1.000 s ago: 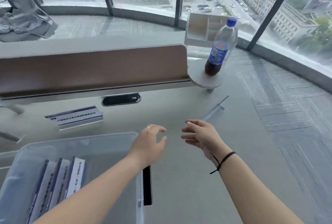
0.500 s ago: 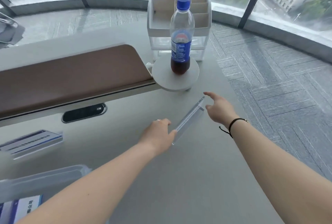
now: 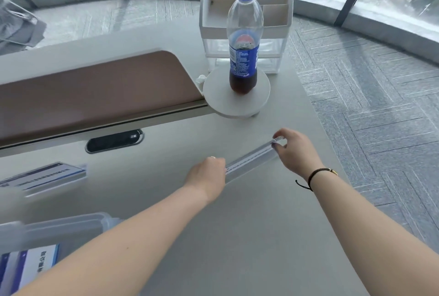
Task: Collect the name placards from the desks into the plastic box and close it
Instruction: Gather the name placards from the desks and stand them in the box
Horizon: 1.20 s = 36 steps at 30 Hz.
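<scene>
A clear acrylic name placard (image 3: 250, 161) lies at an angle on the grey desk (image 3: 249, 236), seen nearly edge-on. My left hand (image 3: 206, 177) grips its near end and my right hand (image 3: 291, 150) pinches its far end. A second placard (image 3: 42, 177) with blue print rests on the desk at the left. The plastic box (image 3: 61, 226) sits at the lower left with its lid off, and placards (image 3: 26, 267) stand inside it.
A cola bottle (image 3: 244, 39) stands on a round white shelf (image 3: 259, 103) behind the hands. A white desk organiser (image 3: 275, 13) is behind the bottle. A brown divider panel (image 3: 95, 89) runs along the desk's back. The desk's right edge drops to carpet (image 3: 380, 105).
The view has turned right, away from the box. Both hands reached forward and closed on the ends of the clear placard, the right hand last.
</scene>
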Each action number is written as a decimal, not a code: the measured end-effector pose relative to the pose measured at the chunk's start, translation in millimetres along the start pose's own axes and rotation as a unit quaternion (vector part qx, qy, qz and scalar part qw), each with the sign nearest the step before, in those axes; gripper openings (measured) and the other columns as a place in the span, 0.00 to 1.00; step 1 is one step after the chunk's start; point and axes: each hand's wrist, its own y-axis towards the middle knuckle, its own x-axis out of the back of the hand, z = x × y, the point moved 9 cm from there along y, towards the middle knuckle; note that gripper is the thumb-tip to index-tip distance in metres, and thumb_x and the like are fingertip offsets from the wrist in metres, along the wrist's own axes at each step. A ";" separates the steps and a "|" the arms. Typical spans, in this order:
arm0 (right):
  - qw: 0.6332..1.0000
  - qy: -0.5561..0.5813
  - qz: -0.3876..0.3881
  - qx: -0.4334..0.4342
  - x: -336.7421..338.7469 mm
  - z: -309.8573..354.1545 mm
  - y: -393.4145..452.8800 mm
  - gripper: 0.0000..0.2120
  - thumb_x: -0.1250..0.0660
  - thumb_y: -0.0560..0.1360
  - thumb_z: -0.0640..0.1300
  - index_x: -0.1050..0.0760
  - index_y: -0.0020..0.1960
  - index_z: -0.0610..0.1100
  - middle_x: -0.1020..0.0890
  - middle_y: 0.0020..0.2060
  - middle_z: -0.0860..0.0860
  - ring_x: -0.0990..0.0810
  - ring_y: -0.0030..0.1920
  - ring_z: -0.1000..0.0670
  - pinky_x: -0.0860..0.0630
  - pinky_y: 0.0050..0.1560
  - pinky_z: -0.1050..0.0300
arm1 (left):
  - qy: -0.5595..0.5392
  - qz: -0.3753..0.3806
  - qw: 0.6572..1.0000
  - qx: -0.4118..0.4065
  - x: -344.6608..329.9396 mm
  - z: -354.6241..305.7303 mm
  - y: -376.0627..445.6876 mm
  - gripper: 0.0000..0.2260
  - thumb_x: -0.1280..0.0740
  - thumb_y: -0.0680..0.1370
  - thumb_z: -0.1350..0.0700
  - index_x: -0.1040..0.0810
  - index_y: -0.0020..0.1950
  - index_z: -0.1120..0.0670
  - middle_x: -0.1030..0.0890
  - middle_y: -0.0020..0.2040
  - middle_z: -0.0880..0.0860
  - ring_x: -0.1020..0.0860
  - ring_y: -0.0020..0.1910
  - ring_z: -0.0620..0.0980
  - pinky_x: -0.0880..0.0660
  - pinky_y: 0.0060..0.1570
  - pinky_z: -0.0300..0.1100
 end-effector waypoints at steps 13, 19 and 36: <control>0.981 -0.181 -0.011 0.071 -7.0 -9.8 -49.8 0.13 0.33 0.77 0.54 0.24 0.44 0.44 0.22 0.40 0.50 0.21 0.42 0.42 0.29 0.34 0.53 | 0.076 0.034 0.997 -0.006 -4.7 -12.2 -15.7 0.10 0.44 0.74 0.70 0.26 0.45 0.59 0.23 0.48 0.59 0.23 0.44 0.61 0.33 0.38 0.45; 0.982 -0.176 -0.005 0.062 -6.8 -10.6 -50.6 0.14 0.34 0.77 0.55 0.23 0.42 0.44 0.21 0.40 0.50 0.21 0.43 0.41 0.32 0.35 0.54 | 0.076 0.021 0.997 -0.016 -5.1 -5.2 -11.4 0.08 0.42 0.78 0.66 0.28 0.42 0.56 0.23 0.45 0.57 0.22 0.42 0.61 0.32 0.37 0.45; 0.959 -0.069 -0.088 0.262 49.4 203.3 -122.7 0.19 0.27 0.70 0.58 0.30 0.35 0.46 0.27 0.31 0.51 0.27 0.33 0.46 0.29 0.29 0.52 | -0.191 -0.309 0.932 0.005 137.1 123.9 -181.2 0.04 0.29 0.76 0.56 0.20 0.42 0.52 0.25 0.37 0.46 0.28 0.35 0.46 0.31 0.36 0.42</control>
